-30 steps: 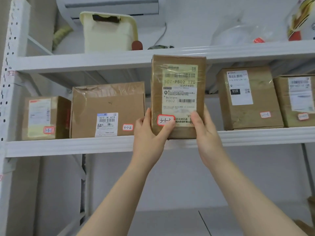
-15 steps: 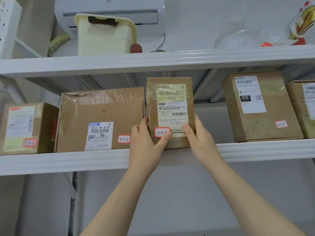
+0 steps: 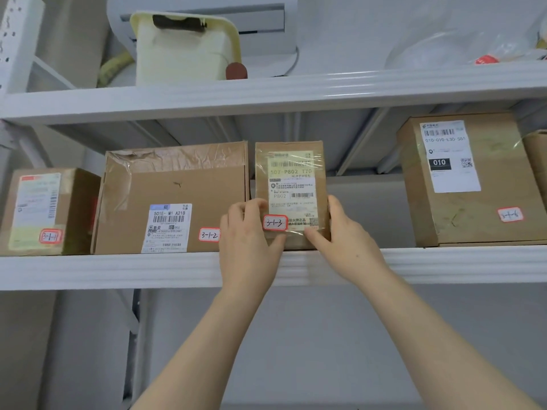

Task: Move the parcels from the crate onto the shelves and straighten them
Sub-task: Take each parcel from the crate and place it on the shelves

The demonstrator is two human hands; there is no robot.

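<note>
Left hand (image 3: 248, 232) and right hand (image 3: 346, 235) clamp the slim parcel (image 3: 291, 179) by its lower sides, thumbs on its front. It stands upright on the middle shelf (image 3: 118, 270), just beside the wide parcel (image 3: 174, 187) and well apart from the right-hand box (image 3: 461, 220).

I held brown parcel 3-1-3 (image 3: 291, 184) upright on the shelf (image 3: 118, 270), just beside parcel 3-1-2 (image 3: 174, 199), with my left hand (image 3: 248, 232) and right hand (image 3: 346, 235) gripping its lower sides.
</note>
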